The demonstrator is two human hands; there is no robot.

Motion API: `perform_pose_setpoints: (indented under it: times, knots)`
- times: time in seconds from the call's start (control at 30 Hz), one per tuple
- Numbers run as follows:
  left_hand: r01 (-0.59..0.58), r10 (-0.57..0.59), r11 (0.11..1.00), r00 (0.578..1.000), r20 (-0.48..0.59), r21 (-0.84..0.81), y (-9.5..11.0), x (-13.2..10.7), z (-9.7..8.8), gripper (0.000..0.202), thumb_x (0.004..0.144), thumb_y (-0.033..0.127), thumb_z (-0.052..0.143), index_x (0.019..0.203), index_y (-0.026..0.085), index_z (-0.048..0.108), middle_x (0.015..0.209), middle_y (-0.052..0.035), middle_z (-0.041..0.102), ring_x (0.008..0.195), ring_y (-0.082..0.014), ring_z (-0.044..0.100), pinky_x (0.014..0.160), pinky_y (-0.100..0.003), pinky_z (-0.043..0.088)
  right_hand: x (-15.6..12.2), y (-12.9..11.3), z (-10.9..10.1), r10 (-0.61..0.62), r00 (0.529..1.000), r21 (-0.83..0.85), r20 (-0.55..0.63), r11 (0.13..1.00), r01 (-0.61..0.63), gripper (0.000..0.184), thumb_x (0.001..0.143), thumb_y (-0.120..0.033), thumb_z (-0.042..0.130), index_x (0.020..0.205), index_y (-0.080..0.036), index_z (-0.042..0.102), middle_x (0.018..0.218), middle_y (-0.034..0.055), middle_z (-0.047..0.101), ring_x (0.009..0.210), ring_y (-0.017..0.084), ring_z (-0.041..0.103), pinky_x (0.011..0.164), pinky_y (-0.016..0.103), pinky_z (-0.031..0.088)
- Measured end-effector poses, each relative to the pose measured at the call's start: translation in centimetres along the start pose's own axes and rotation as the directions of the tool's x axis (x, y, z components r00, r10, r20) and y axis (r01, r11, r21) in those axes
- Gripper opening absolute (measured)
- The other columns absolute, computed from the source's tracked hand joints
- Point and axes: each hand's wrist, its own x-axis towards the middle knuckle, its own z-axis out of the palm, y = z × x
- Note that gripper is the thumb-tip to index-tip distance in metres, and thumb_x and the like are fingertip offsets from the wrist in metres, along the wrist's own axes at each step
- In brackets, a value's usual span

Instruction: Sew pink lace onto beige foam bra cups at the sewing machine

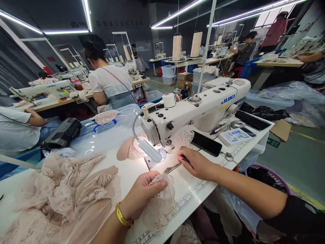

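Note:
My left hand (143, 193), with a gold bangle on the wrist, is closed on a piece of pale pink lace (165, 189) at the front of the white sewing table (193, 189). My right hand (195, 164) pinches a thin metal tool, tweezers or snips (172, 168), whose tip points at the lace. Both hands lie just in front of the white JUKI sewing machine (203, 105) and its lit gooseneck lamp (149, 150). More lace (182, 138) lies under the machine's needle area.
A heap of pink lace pieces (66, 193) covers the table's left. A black phone (206, 143), a control panel (235, 135) and small scissors (228, 156) lie right of the machine. Other people sit at machines behind, one in a white top (109, 81). Clear plastic bins stand beyond.

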Motion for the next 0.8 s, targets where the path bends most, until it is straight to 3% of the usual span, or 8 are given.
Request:
perform_pose_setpoints:
  times: [0.03,0.1,0.2,0.3,0.5,0.6,0.8]
  knots:
    - [-0.019,0.019,1.000,1.000,-0.024,-0.007,0.1,0.1,0.0,0.045,0.068,0.055,0.088,0.074,0.017,0.065,0.072,-0.0020,0.066,0.067,-0.0160,0.057,0.064,-0.026,0.046,-0.1,-0.6,0.0,0.038,0.999,0.093,0.017,0.995,-0.040,0.003,0.096,-0.023,0.051,0.094,-0.021,0.051,0.086,0.0025,0.057,0.075,0.017,0.050,0.068,0.030,0.041]
    - [-0.042,0.041,0.999,0.997,-0.064,-0.013,0.0,0.4,0.1,0.044,0.068,0.054,0.088,0.075,0.017,0.065,0.072,-0.0011,0.064,0.067,-0.0157,0.056,0.064,-0.026,0.045,-0.2,-2.1,0.6,0.110,0.986,0.297,0.127,0.944,-0.143,0.018,0.099,-0.038,0.056,0.101,-0.020,0.057,0.097,0.0041,0.061,0.083,0.017,0.053,0.071,0.028,0.044]
    - [-0.077,0.082,0.996,0.992,-0.101,0.044,-0.2,0.5,-0.1,0.042,0.072,0.054,0.084,0.080,0.016,0.068,0.077,-0.0025,0.065,0.073,-0.0176,0.056,0.068,-0.027,0.045,0.1,-3.7,2.3,0.199,0.945,0.505,0.260,0.806,-0.309,0.034,0.087,-0.049,0.073,0.096,-0.019,0.060,0.089,-0.0002,0.059,0.078,0.015,0.052,0.068,0.026,0.042]
    - [-0.132,0.150,0.983,0.977,-0.149,0.126,-0.3,0.3,-0.4,0.041,0.079,0.056,0.077,0.084,0.016,0.069,0.080,-0.0030,0.062,0.077,-0.0180,0.053,0.070,-0.027,0.044,0.5,-3.8,3.6,0.280,0.922,0.577,0.267,0.720,-0.386,0.034,0.084,-0.048,0.076,0.087,-0.018,0.059,0.072,-0.0055,0.049,0.067,0.012,0.045,0.064,0.025,0.037]
    - [-0.168,0.195,0.980,0.924,-0.329,0.109,-0.2,0.6,-0.5,0.044,0.075,0.057,0.078,0.070,0.017,0.059,0.068,0.0029,0.049,0.066,-0.0130,0.041,0.061,-0.023,0.038,0.6,-2.9,4.2,0.291,0.897,0.699,0.333,0.563,-0.441,0.042,0.080,-0.053,0.078,0.083,-0.019,0.052,0.066,-0.0083,0.043,0.059,0.009,0.035,0.056,0.023,0.029]
    - [-0.169,0.175,0.985,0.934,-0.313,0.046,-0.3,0.8,-0.3,0.044,0.077,0.058,0.077,0.072,0.018,0.058,0.069,0.0029,0.051,0.066,-0.0132,0.043,0.061,-0.023,0.040,0.6,-2.8,4.2,0.321,0.882,0.719,0.344,0.514,-0.467,0.049,0.076,-0.059,0.080,0.083,-0.020,0.051,0.069,-0.0082,0.042,0.058,0.008,0.034,0.053,0.022,0.027]
    - [-0.179,0.181,0.984,0.968,-0.171,0.027,-0.3,0.8,-0.4,0.036,0.086,0.054,0.072,0.090,0.019,0.064,0.086,-0.0021,0.065,0.082,-0.0191,0.058,0.078,-0.030,0.049,0.6,-2.6,4.6,0.335,0.879,0.721,0.339,0.508,-0.472,0.050,0.078,-0.061,0.078,0.087,-0.020,0.052,0.071,-0.0074,0.043,0.058,0.008,0.034,0.053,0.022,0.028]
